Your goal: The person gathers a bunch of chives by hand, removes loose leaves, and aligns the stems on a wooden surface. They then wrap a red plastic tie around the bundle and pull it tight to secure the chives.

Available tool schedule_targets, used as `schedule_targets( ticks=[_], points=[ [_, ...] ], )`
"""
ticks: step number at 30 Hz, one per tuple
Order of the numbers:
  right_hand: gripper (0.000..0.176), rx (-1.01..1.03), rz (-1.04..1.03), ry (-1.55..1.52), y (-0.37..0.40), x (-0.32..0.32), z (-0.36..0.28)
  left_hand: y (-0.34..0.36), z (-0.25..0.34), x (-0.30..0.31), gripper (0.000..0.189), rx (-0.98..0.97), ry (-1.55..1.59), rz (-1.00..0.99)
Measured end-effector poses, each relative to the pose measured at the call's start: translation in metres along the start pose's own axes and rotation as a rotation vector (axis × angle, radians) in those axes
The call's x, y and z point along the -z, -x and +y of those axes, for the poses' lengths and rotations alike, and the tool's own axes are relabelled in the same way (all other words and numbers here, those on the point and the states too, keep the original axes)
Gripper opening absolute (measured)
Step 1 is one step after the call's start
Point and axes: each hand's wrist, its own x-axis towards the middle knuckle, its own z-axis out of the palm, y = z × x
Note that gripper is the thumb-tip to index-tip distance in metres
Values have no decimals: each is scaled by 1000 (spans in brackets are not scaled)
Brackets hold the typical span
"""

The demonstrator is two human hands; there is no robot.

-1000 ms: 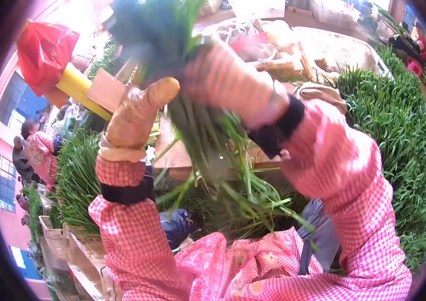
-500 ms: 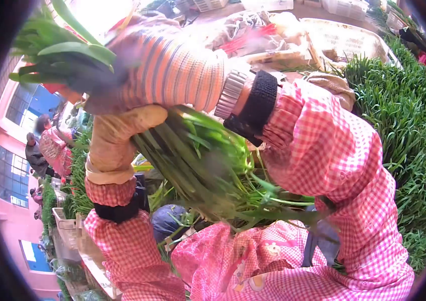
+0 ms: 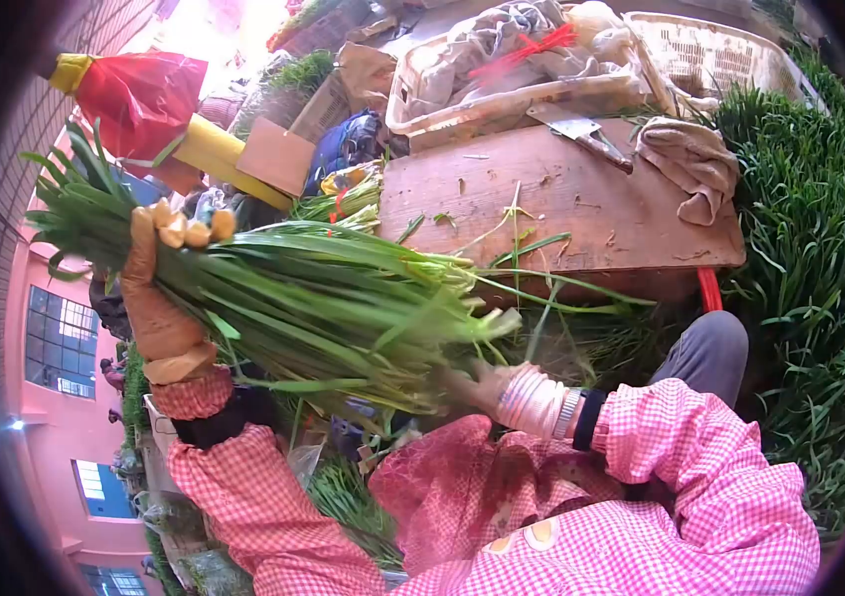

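My left hand (image 3: 169,288), in a tan rubber glove, is wrapped round a bunch of leafy green stalks (image 3: 313,288) near its leafy end. The bunch lies slantwise across my view, with its pale root ends toward the right. At the lower edge of those ends is my right hand (image 3: 482,387), with a striped knit cuff at the wrist; motion smears its fingers. Behind the bunch stands a wooden board (image 3: 561,204) with loose stalks and scraps on it. A smaller tied bundle of greens (image 3: 348,209) lies at its left end.
A flat-bladed tool (image 3: 581,129) and a crumpled cloth (image 3: 691,164) lie on the board. Beyond it stands a crate (image 3: 422,109) holding cloths and red ties. Tall greens (image 3: 800,248) are piled on the right. A red plastic bag (image 3: 139,99) is at upper left.
The bunch has swung from upright to slantwise, with my left hand moving left. My right hand has dropped from the leafy end to the root ends. The board has come into view.
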Motion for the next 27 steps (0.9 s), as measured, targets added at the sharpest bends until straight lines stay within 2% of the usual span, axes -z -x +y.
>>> schedule_targets(
  ticks=[1,2,4,5,6,7,9,10,11,12,13,14,15,16,18,20,21,22,23,25,26,27],
  points=[
    [48,-21,-77,-34,-1,-11,7,-2,4,10,26,-61,1,-3],
    [46,-44,-157,-70,0,-21,13,4,7,-8,22,-111,-153,168],
    [40,-52,-217,-29,12,-55,41,-4,16,12,21,-168,-105,111],
    [38,-91,-290,-120,21,-94,70,-8,23,25,20,-188,-81,80],
    [37,-99,-372,24,30,-104,81,-12,36,34,20,-150,75,-11],
    [39,-355,-320,-213,30,-135,101,-10,47,29,20,-170,23,129],
    [41,-108,-334,83,36,-81,77,0,47,-8,20,-196,-83,424],
    [46,-65,-343,69,31,-44,58,4,48,-1,20,-160,-47,258],
    [47,-11,-179,130,32,-40,57,8,47,10,22,-115,-14,87],
    [43,22,-175,56,40,-7,43,7,44,20,23,-65,18,-91],
    [40,56,-173,-19,47,26,28,2,39,28,28,-55,230,-290],
    [39,84,-285,-283,55,73,14,2,34,28,28,-51,245,-321],
    [31,175,-264,-693,62,104,11,4,27,25,29,-48,263,-347],
    [28,222,-231,-963,67,138,8,4,20,19,28,-42,270,-411],
    [31,396,31,-1164,56,179,-10,1,10,3,28,-34,279,-546],
    [35,525,315,-1186,11,181,-28,-3,6,-9,27,-21,305,-639],
    [37,507,388,-1138,-25,164,-29,-3,8,-11,27,-8,320,-646],
    [39,384,412,-942,-81,123,-14,-4,13,-9,27,7,334,-628],
    [39,439,376,-786,-106,102,-13,-4,18,-7,27,26,341,-609],
    [39,714,235,-502,-120,67,-20,-6,36,4,27,71,328,-515],
    [40,752,148,-529,-112,55,-21,-6,44,10,27,96,306,-473],
    [42,676,28,-691,-91,44,-14,-5,47,17,28,126,322,-453]
  ],
)
